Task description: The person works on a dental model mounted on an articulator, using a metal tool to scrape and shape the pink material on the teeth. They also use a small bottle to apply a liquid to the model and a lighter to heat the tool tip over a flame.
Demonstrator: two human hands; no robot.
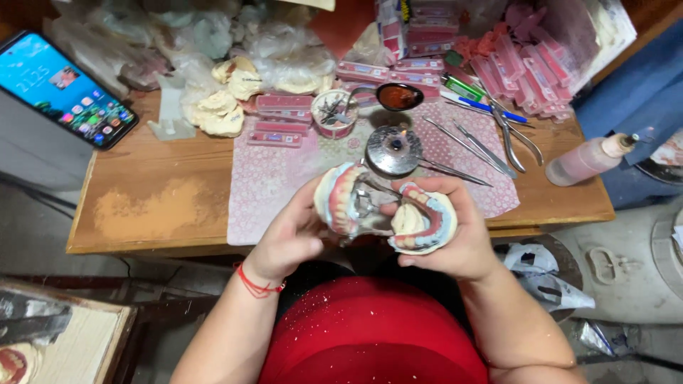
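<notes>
- Two hands, both closed around one hinged dental articulator [370, 206], opened out like a book above the near edge of the worktop [142, 206].
- Left hand [288, 238], red string at the wrist, wrapped around the left denture cast [340, 198]: one arch of teeth in pink wax, facing right.
- Right hand [462, 238] cupped under and behind the right denture cast [423, 220]: one arch on a bluish-white base, thumb across the top.
- Two casts in all, joined by the metal hinge between the hands, held just above the lap and a red garment [370, 334].
- Just beyond the hands, one small metal burner [393, 149] with a tiny flame, on a pink patterned mat [277, 185].
- Right of the burner, several slim metal instruments [466, 146] laid side by side, exact count unclear, and one pair of pliers [514, 135].
- Far of the burner, one small dark dish [399, 96] with orange-red contents, and one round cup [334, 114] of small tools.
- Far left, a heap of plaster casts [224, 99], count unclear, beside crumpled plastic bags [213, 35].
- Far right, many pink flat cards of teeth [523, 71], too many to count.
- One phone [64, 89], screen lit, at the far left.
- One pinkish squeeze bottle [587, 160] lying at the right end of the worktop.
</notes>
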